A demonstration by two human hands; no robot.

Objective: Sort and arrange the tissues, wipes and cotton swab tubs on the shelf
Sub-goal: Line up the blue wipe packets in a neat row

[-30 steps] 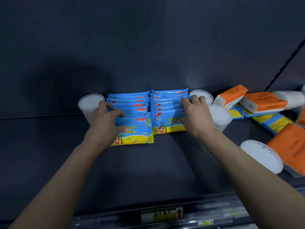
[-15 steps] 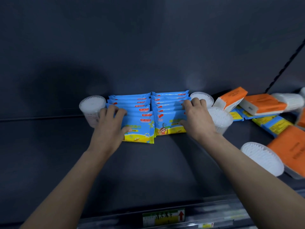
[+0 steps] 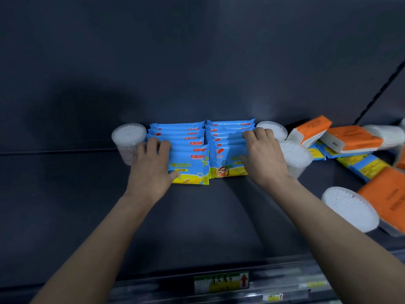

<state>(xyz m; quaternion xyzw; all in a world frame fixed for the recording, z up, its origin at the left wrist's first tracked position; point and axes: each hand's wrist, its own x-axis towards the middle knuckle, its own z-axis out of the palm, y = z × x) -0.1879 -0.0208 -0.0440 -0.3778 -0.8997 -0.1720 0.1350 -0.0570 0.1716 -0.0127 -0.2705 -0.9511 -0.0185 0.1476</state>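
Two rows of blue wipes packs stand side by side at the back of the dark shelf point(image 3: 197, 227). My left hand point(image 3: 151, 170) holds the left row point(image 3: 190, 170), fingers over the pack tops and thumb on the front pack. My right hand point(image 3: 263, 159) holds the right row point(image 3: 228, 165) the same way. A cotton swab tub point(image 3: 128, 139) stands just left of my left hand. Two more tubs point(image 3: 274, 128) point(image 3: 295, 156) stand by my right hand.
At the right lie orange tissue packs point(image 3: 311, 128) point(image 3: 352, 139) point(image 3: 390, 198), blue and yellow wipes packs point(image 3: 368, 165), a tipped swab tub point(image 3: 350, 207) and another tub point(image 3: 385, 134) on its side. A price label point(image 3: 221, 281) sits on the shelf's front rail.
Both hands have slid toward the back wall with the front packs. The left front pack now stands closer in line with the right one.
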